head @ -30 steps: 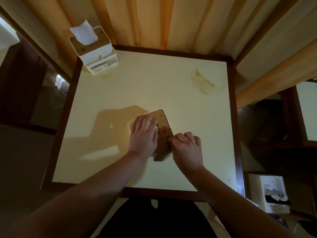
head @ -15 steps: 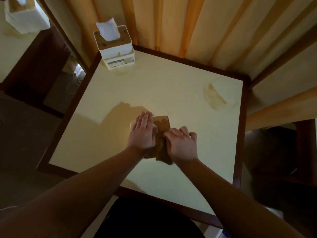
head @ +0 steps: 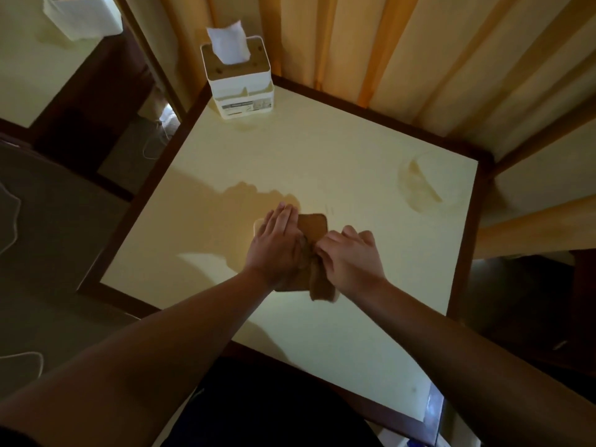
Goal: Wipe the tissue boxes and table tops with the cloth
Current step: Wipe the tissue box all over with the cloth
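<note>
Pale yellow table top [head: 290, 156], framed in dark wood, fills our view, with striped curtains [head: 403, 59] behind it. At the centre our left hand [head: 277, 245] lies flat, fingers straight and together, pressing a tissue box lid [head: 314, 225], while our right hand [head: 350, 258] pinches the brown cloth [head: 317, 282] bunched against it. We judge this lid is mid-wipe. At eleven o'clock a tissue box [head: 240, 87] stands in the corner, seemingly not yet reached, and at two o'clock a brownish stain [head: 419, 187] shows the surface awaits wiping. Another table [head: 19, 66] at ten o'clock also remains.
</note>
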Tool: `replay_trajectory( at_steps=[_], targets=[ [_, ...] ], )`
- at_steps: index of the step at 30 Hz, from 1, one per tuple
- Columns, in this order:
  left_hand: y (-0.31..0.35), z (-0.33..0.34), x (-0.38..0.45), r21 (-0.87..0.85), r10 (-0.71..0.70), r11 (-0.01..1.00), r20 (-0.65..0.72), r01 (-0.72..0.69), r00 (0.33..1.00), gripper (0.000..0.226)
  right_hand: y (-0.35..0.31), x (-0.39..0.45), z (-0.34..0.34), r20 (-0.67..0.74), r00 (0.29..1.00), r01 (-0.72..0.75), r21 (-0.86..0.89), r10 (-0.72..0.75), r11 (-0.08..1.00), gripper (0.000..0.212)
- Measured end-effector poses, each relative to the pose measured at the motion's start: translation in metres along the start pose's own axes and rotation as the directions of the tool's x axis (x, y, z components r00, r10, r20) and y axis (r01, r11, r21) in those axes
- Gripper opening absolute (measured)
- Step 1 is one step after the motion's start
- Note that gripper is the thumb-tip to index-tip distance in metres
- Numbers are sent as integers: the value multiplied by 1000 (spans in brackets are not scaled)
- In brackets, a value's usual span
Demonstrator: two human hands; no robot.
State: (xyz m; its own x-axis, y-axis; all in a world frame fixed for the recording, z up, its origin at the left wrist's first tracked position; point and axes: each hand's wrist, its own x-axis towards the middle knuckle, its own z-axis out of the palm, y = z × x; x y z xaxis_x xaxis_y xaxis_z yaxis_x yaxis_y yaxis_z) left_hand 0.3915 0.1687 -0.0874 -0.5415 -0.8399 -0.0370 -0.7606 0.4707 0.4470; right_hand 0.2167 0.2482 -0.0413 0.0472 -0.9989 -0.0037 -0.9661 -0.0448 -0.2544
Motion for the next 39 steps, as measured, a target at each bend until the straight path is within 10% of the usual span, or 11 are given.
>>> replay_trajectory(
  at_steps=[7,23,39],
  targets=[
    [-1,1,1,33,44,998,16,-45,999,66,-3,-52,-1,61,992,112,-19,-111,993,25],
    [2,1,-2,63,79,995,-78,-75,994,58,-3,50,-3,101,964,-247,-8,247,969,31],
    [0,2,0,114,113,988,-42,-107,993,60,-5,-58,1,81,994,81,-27,-79,996,10]
  ],
)
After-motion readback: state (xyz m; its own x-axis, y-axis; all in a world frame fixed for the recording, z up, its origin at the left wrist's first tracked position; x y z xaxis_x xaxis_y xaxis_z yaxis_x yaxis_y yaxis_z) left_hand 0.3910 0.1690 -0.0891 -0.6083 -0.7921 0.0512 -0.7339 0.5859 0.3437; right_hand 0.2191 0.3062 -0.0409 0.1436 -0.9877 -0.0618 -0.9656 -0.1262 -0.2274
